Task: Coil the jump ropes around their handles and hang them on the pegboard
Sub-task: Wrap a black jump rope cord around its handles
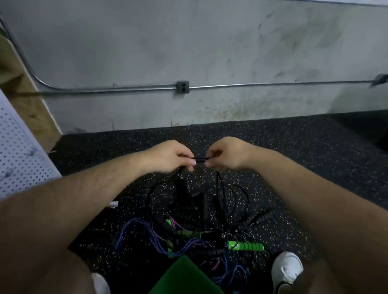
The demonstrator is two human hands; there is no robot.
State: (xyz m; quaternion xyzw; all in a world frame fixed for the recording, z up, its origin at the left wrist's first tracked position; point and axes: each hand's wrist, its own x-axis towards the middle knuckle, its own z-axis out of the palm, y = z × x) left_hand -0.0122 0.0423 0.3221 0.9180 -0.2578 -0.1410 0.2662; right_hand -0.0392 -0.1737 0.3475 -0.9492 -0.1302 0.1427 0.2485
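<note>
Left hand (168, 156) and right hand (228, 155), fingers (190, 162) curled, each pinch a thin black jump-rope cord (201, 158), taut above the tangled rope pile (185, 232) on the floor; likely separating it for coiling.

Rope (201, 158) between left hand (169, 156), right hand (227, 155)

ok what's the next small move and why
Probably lift the black rope clear first: the left hand and right hand pinch a short stretch, but its loops hang into the tangle on the floor, so coiling now would likely snag.

Scuffed grey wall (214, 37) meets black speckled floor (309, 151).
</note>
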